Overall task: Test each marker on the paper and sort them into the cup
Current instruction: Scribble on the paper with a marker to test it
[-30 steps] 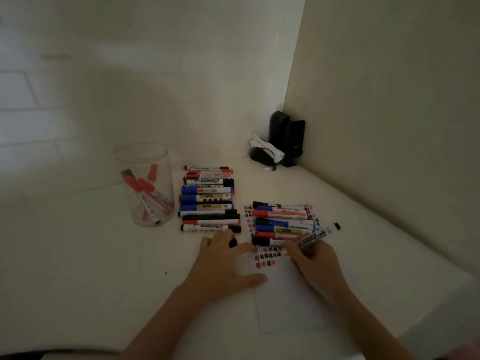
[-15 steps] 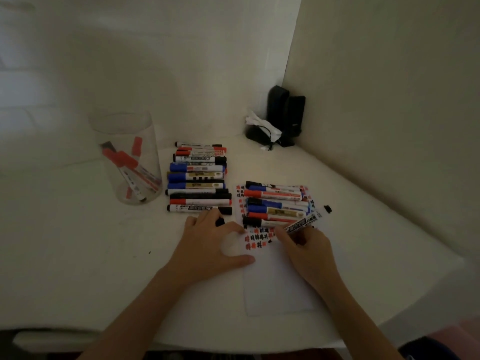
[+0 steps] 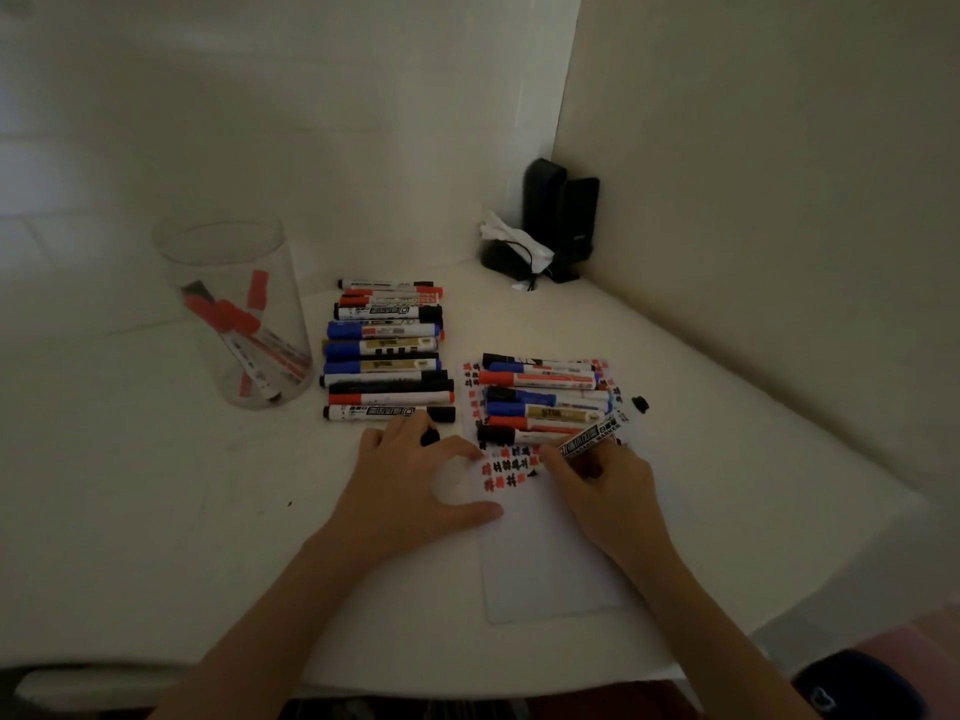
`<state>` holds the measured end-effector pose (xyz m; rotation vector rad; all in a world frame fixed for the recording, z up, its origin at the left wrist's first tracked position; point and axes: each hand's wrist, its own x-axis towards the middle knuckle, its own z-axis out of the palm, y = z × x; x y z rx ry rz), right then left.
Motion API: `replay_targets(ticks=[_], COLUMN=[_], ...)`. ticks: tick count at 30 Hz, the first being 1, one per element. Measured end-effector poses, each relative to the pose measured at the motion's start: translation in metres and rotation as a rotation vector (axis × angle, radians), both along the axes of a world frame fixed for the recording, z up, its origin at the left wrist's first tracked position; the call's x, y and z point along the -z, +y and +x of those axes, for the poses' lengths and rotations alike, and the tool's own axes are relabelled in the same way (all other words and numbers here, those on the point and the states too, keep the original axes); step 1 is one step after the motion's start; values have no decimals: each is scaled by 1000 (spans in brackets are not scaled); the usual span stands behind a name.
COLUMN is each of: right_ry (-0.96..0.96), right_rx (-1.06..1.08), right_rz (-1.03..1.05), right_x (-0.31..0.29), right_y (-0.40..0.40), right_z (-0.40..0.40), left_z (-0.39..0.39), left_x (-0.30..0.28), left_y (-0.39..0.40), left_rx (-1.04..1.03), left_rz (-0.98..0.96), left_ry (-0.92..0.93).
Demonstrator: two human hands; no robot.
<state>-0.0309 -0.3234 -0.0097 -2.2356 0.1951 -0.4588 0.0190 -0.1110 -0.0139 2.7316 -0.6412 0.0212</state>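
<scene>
Table (image 3: pixel 156 511): white surface set in a corner; it carries every item listed below.
Paper (image 3: pixel 550 553): white sheet lying flat, near and right of centre. Its far half bears red and black test marks; its near half is blank.
Cup (image 3: pixel 234 314): clear and upright, far left. It contains several markers with red caps, leaning inside.
Left pile (image 3: pixel 387 350): capped markers in blue, black and red, stacked side by side between the cup and the paper.
Right pile (image 3: pixel 543 400): more capped markers, resting on the far end of the paper.
My left hand (image 3: pixel 410 491): lies flat with fingers spread, thumb on the paper's left edge, fingertips touching the nearest marker of the left pile.
My right hand (image 3: pixel 605 491): fingers curled, pinching a marker.
Marker (image 3: pixel 592 436): uncapped, tilted, tip down on the paper beside the marks.
Black cap (image 3: pixel 640 404): lying loose on the table, just right of the right pile.
</scene>
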Motion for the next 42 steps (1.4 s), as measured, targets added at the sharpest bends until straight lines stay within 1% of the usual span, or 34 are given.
replay_targets(ticks=[8, 13, 23, 29, 34, 35, 37, 40, 42], right_ry=[32, 4, 35, 11, 24, 25, -3, -17, -7], right_rx=[-19, 9, -9, 16, 8, 18, 51, 87, 94], right_rz=[20, 23, 28, 27, 69, 78, 142, 271, 332], right_x=[0, 1, 0, 0, -1, -2, -3, -5, -7], right_y=[1, -1, -1, -1, 1, 1, 0, -2, -2], right_z=[0, -1, -2, 0, -2, -2, -1, -1, -2], left_z=[0, -1, 0, 0, 0, 0, 1, 3, 6], left_x=[0, 1, 2, 2, 2, 0, 0, 0, 1], left_y=[0, 1, 2, 2, 2, 2, 2, 4, 6], left_rx=[1, 0, 15, 18, 32, 43, 44, -47, -64], left_rz=[1, -14, -21, -23, -24, -42, -156, -406, -535], left_ry=[-14, -10, -42, -39, -24, -41, -37, 117, 176])
